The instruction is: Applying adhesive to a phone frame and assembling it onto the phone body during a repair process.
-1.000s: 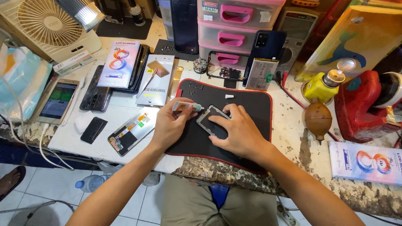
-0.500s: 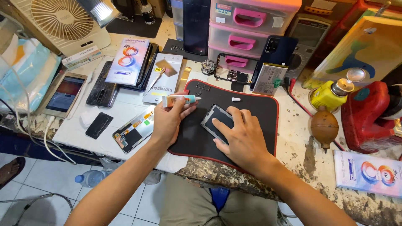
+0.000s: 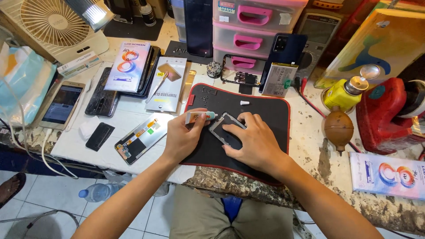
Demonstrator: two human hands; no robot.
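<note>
**A:** Looking at the bench here: the left hand (image 3: 180, 138) has its fingers curled round a small white squeeze tube with a teal nozzle (image 3: 200, 117), pinching it near the front so the tip points right at the top-left corner of the thin grey rectangular phone frame (image 3: 225, 131). The frame lies flat on the black work mat with a red border (image 3: 265, 110), right under the fingertips of the right hand (image 3: 253, 142).

**B:** And the right one's pressing?

**A:** Yeah, fingers spread, tips flat on the frame's lower half, pinning it. Can't quite tell if the nozzle is actually touching the edge, the thumb's in the way.

**B:** That frame looks flimsy though.

**A:** I'd guess light, thin and bendy, so hold it by the long side rails, not the middle. The tube's soft, squeezes easily. Just beyond the fingers there's a tiny white cap (image 3: 244, 103), and left of the left wrist a loose phone screen with an orange flex (image 3: 141, 138).
</note>
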